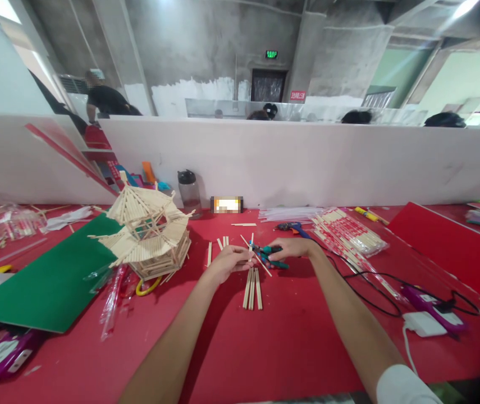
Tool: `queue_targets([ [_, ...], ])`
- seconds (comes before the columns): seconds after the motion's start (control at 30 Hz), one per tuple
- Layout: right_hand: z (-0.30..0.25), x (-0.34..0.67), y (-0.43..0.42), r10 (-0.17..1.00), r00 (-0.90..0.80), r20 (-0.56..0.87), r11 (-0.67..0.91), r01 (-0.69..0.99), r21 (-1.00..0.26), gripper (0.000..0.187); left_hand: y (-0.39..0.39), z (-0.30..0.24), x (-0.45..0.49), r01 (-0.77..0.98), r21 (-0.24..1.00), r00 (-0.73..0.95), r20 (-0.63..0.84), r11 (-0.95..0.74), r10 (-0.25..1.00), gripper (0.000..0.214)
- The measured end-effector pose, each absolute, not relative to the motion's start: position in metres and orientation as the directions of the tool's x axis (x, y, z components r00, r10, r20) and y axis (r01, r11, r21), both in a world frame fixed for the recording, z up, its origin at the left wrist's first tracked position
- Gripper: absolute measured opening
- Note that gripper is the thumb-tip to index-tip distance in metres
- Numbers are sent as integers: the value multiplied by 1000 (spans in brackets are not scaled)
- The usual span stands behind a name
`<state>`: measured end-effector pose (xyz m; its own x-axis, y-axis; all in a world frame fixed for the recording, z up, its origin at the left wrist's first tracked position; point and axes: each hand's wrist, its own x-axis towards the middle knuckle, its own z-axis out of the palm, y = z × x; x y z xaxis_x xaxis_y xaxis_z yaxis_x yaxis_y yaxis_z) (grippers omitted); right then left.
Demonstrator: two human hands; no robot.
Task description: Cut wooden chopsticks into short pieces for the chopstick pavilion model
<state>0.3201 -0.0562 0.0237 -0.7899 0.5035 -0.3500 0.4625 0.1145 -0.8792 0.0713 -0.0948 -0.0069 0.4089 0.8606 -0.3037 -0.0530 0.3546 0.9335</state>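
My left hand (228,262) is closed in a pinch on a thin wooden stick (258,257) that slants across the red table (290,336). My right hand (291,249) grips teal-handled cutters (270,255), whose jaws meet the stick. A few cut sticks (252,288) lie side by side just below my hands. More short pieces (222,244) rest a little behind the left hand. A pagoda model of wooden sticks (149,231) stands to the left, partly on a green board (54,280).
Wrapped chopstick packs (351,231) lie at the right, with a black cable (374,292), a white adapter (424,323) and a purple glue gun (429,300). A dark bottle (188,191) stands by the white partition (307,163). People sit beyond it.
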Motion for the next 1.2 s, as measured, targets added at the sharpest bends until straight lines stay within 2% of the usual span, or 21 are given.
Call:
queue_targets([
  [0.4, 22, 320, -56, 506, -806, -306, 151, 432, -889, 45, -94, -9, 73, -55, 931, 409, -309, 361, 859, 26],
  [0.63, 22, 320, -55, 509, -796, -327, 138, 451, -882, 47, -94, -9, 72, -47, 935, 418, -300, 350, 857, 27],
  [0.83, 27, 318, -58, 504, -811, -297, 191, 440, -878, 44, -95, -8, 72, -45, 935, 411, -303, 352, 860, 26],
  [1.03, 24, 317, -57, 527, -785, -325, 153, 464, -873, 45, -96, -7, 72, -48, 941, 415, -288, 336, 863, 28],
  [1.2, 20, 317, -58, 568, -779, -265, 277, 484, -830, 40, -96, -8, 71, -34, 952, 422, -261, 303, 868, 32],
])
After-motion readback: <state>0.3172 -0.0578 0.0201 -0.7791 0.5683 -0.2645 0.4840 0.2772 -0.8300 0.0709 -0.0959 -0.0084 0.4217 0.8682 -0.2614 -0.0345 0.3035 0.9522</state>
